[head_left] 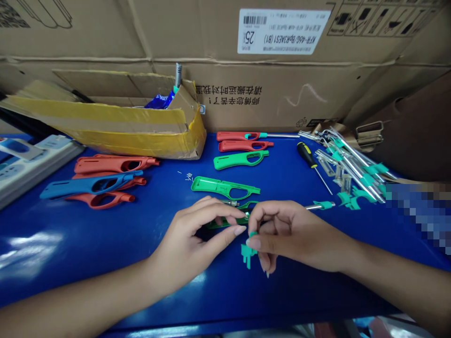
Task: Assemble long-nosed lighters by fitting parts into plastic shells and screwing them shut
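My left hand [197,234] curls its fingers around a green lighter shell half [225,221] lying on the blue table [105,244]. My right hand [282,232] pinches a small teal plastic part [248,251] at the shell's right end, where a thin metal tube with a teal collar [322,205] sticks out to the right. Another open green shell half [225,187] lies just behind my hands. The inside of the held shell is mostly hidden by my fingers.
Red and blue shell halves [102,180] lie at the left. Red and green shells [243,148] sit at the back centre. A yellow-handled screwdriver [310,162] and a pile of metal tubes with teal parts [352,169] lie at the right. A taped cardboard box [116,126] stands behind.
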The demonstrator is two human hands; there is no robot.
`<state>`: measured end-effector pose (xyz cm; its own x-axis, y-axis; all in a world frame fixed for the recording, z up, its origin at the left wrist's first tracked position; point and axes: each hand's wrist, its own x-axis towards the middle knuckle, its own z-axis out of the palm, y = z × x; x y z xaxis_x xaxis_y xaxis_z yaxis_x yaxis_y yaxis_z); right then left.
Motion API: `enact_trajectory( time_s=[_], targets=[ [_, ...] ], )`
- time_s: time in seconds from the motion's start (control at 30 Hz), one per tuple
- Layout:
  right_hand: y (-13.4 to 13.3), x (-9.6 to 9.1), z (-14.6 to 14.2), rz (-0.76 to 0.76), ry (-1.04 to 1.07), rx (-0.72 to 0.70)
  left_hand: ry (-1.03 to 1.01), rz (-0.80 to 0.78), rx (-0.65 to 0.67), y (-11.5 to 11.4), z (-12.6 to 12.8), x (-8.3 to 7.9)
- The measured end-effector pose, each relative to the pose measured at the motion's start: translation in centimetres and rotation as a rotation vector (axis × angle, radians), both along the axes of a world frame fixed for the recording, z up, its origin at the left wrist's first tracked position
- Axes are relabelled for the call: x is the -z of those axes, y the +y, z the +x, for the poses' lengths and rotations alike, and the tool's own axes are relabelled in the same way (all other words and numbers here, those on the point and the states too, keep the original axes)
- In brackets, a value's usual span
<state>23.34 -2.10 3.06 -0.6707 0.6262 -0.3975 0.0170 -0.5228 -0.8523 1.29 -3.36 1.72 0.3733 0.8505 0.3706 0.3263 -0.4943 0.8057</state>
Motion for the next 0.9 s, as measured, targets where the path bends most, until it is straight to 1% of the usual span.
enact_trajectory(
  time_s=[0.07, 0.17, 0.23, 0.37, 0.43, 0.47, 0.5, 0.57, 0.6, 0.63, 0.67, 0.73, 0.8, 0.9],
  targets=[
    [0.0, -0.3, 0.0, 0.062, -0.009, 0.057, 0.003, -0.003, -0.006, 0.0, -0.1, 0.0],
    [0.0, -0.6, 0.0, 0.207, -0.054, 0.162, 0.003, 0.011, 0.007, 0.1, -0.3, 0.0],
    [0.0, -0.7, 0.1, 0.278, -0.084, 0.199, 0.009, 0.029, 0.009, 0.2, -0.4, 0.1],
    [-0.1, -0.3, 0.4, 0.366, -0.141, 0.182, 0.021, 0.045, 0.007, 0.3, -0.5, 0.4],
    [-0.1, -0.1, 0.6, 0.457, -0.205, 0.143, 0.018, 0.059, 0.019, 0.4, -0.6, 0.6],
    [-0.2, 0.0, 0.7, 0.553, -0.255, 0.117, 0.018, 0.065, 0.023, 0.4, -0.6, 0.7],
    [-0.3, 0.1, 0.9, 0.686, -0.312, 0.090, 0.020, 0.069, 0.025, 0.4, -0.7, 0.8],
    [-0.5, 0.2, 1.2, 1.009, -0.429, 0.023, 0.025, 0.066, 0.022, 0.4, -0.7, 0.9],
    [-0.6, 0.2, 1.4, 1.146, -0.488, -0.017, 0.028, 0.063, 0.020, 0.4, -0.7, 0.9],
    [-0.6, 0.2, 1.6, 1.237, -0.547, -0.057, 0.033, 0.063, 0.017, 0.4, -0.6, 0.9],
    [-0.6, 0.1, 1.9, 1.281, -0.604, -0.094, 0.040, 0.070, 0.016, 0.5, -0.6, 0.9],
    [-0.4, -0.2, 2.3, 1.292, -0.711, -0.120, 0.078, 0.105, 0.012, 0.5, -0.6, 0.9],
    [0.1, -0.7, 2.8, 1.296, -0.791, -0.082, 0.159, 0.154, -0.002, 0.7, -0.8, 0.9],
    [0.8, -1.2, 3.5, 1.322, -0.843, -0.046, 0.329, 0.221, -0.029, 1.1, -1.2, 0.9]
  ],
)
